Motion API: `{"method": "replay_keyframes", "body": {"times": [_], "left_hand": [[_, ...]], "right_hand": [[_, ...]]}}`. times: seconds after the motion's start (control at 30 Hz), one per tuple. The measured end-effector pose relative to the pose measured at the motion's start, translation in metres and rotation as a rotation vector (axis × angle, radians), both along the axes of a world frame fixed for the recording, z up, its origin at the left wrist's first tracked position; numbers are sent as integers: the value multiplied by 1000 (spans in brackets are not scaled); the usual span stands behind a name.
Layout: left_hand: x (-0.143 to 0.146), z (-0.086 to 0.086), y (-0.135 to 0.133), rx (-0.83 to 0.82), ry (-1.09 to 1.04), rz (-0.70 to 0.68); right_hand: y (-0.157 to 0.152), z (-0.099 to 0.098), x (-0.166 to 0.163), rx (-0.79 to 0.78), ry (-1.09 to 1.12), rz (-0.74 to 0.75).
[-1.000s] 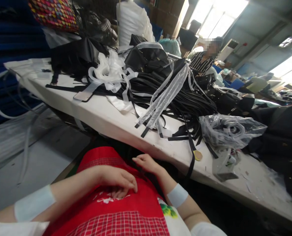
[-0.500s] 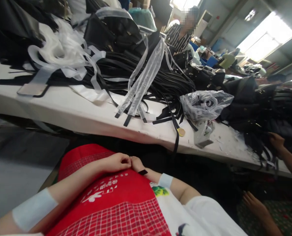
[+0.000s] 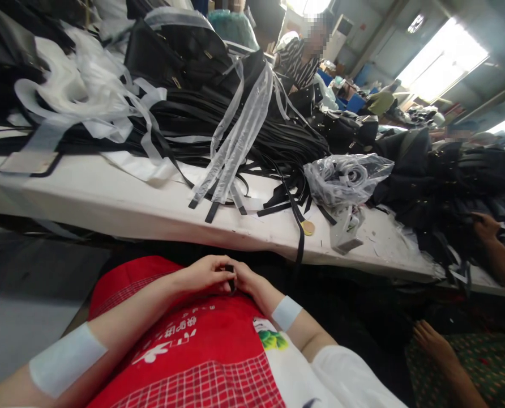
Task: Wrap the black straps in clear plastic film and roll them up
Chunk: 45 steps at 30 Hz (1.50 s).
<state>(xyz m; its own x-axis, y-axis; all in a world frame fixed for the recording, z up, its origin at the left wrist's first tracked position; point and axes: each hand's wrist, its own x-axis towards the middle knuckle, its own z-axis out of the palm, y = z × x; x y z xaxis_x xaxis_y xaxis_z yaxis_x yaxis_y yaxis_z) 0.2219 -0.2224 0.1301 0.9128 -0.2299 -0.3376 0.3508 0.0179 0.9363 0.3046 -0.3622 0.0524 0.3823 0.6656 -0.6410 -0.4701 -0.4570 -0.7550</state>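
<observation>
My left hand [image 3: 208,275] and my right hand [image 3: 243,276] meet in front of the red apron [image 3: 163,317], just below the table edge. Between them shows a small piece of black strap [image 3: 231,277]. The left fingers are curled and pressed against it. The right hand is closed around the same spot, its fingertips partly hidden behind the left ones. How far the strap runs inside the hands cannot be seen. On the table ahead lie long black straps [image 3: 252,133], with clear plastic strips [image 3: 244,141] over some.
A phone [image 3: 29,163] and tangled white strips [image 3: 82,90] lie at the left. A plastic bag of rolls [image 3: 348,178] sits right of the straps, near a yellow disc [image 3: 307,228]. A co-worker's hands [image 3: 486,228] are at the far right, by piled black bags [image 3: 431,170].
My hands have turned and drawn closer together; the black strap piece, earlier poking out below my right hand, now shows between the fingers. The view has shifted slightly. The co-worker's upper hand has moved.
</observation>
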Motion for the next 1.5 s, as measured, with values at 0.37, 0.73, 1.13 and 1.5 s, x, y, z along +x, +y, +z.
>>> {"method": "replay_keyframes", "body": {"times": [0.37,0.73,1.13,1.5], "left_hand": [[-47,41,90,-305,25,570],[-59,34,67,-478,458,373],[-42,55,66,-509,315,389],[-30,76,58,-608,272,476]], "right_hand": [[29,36,17,291,-357,525],[45,47,38,117,-1428,504],[51,60,42,174,-1394,435],[58,82,34,240,-1288,413]]}}
